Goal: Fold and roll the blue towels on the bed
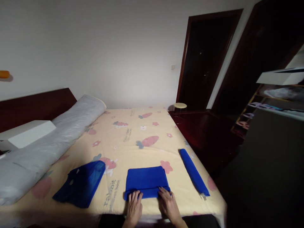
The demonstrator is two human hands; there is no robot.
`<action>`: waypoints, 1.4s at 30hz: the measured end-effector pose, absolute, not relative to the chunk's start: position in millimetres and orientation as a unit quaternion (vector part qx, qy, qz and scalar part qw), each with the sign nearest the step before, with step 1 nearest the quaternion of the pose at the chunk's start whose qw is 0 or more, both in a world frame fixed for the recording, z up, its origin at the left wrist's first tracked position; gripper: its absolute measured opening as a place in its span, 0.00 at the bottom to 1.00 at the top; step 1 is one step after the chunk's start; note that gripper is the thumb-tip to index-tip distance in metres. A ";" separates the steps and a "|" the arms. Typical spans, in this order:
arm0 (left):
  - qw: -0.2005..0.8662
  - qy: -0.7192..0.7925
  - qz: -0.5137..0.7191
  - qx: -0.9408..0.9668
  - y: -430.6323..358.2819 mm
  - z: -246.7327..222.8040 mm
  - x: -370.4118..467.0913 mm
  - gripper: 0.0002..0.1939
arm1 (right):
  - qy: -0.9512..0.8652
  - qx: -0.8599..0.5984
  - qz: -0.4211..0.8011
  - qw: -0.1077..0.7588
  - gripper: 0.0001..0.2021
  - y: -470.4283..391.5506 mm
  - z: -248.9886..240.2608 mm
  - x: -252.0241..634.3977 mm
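Observation:
A blue folded cloth [147, 178] lies flat on the patterned bed sheet [123, 126], its near edge turned over in a narrow band. My left hand [134, 207] rests on the left part of that band, fingers pressed on it. On the band's right end lie the fingertips of my right hand [169, 204], bent at the cloth's edge. To the right is a blue rolled cloth [193, 171], set at a slant near the bed's edge. Another blue cloth [82, 183], loosely folded, lies to the left.
A long grey wrapped roll [54, 142] runs along the bed's left side, with a white box [30, 133] by the dark headboard [40, 106]. A round stool [180, 105] stands beyond the right edge; a dark cabinet [268, 158] and shelves are at right.

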State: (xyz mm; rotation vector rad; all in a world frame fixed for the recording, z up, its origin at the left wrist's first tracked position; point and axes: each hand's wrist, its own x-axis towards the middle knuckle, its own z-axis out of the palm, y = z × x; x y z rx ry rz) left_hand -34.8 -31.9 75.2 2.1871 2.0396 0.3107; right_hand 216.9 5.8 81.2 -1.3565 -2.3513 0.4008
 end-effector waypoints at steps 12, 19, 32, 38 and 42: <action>0.064 0.704 0.045 0.706 -14.1 98.4 -51.0 0.27 | -0.816 -0.514 0.096 0.247 0.22 25.9 85.3 213.8; 0.101 0.713 0.063 0.691 -3.8 118.1 -44.1 0.27 | -0.789 -0.564 0.116 0.212 0.20 26.6 106.0 200.1; 0.144 0.733 0.038 0.663 1.9 124.0 -35.3 0.27 | -0.793 -0.578 0.138 0.133 0.20 25.0 119.2 197.6; 0.123 0.714 0.068 0.686 -1.9 115.6 -19.9 0.28 | -0.820 -0.527 0.140 0.173 0.27 11.5 113.0 181.8; 0.127 0.664 0.111 0.728 -4.7 101.3 -5.8 0.30 | -0.852 -0.462 0.176 0.175 0.26 9.3 103.6 164.8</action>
